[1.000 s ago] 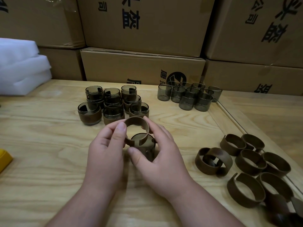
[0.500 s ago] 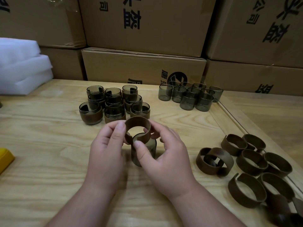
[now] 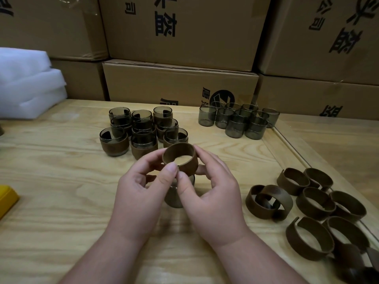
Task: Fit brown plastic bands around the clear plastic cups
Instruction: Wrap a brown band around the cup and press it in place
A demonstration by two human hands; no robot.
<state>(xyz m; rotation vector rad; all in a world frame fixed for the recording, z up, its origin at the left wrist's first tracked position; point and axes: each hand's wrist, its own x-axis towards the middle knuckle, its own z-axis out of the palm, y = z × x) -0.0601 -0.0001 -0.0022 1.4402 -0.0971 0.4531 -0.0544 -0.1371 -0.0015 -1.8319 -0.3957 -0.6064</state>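
Since a moment ago we have lifted the brown band (image 3: 180, 160) clear of the smoky clear cup (image 3: 176, 194), which now stands on the table just below our fingertips. Our left hand (image 3: 141, 191) and right hand (image 3: 213, 193) both pinch the band, thumbs meeting at its near edge, fingers curled round its sides. It is a smooth, matte, split ring. We work on a pale, grained wooden table (image 3: 61, 201). Beyond our fingers stand banded cups (image 3: 141, 128); to the far right, bare cups (image 3: 238, 121). Loose bands (image 3: 307, 203) lie right of our right hand. Printed cardboard boxes (image 3: 180, 29) wall the back, with white foam sheets (image 3: 28, 83) at far left.
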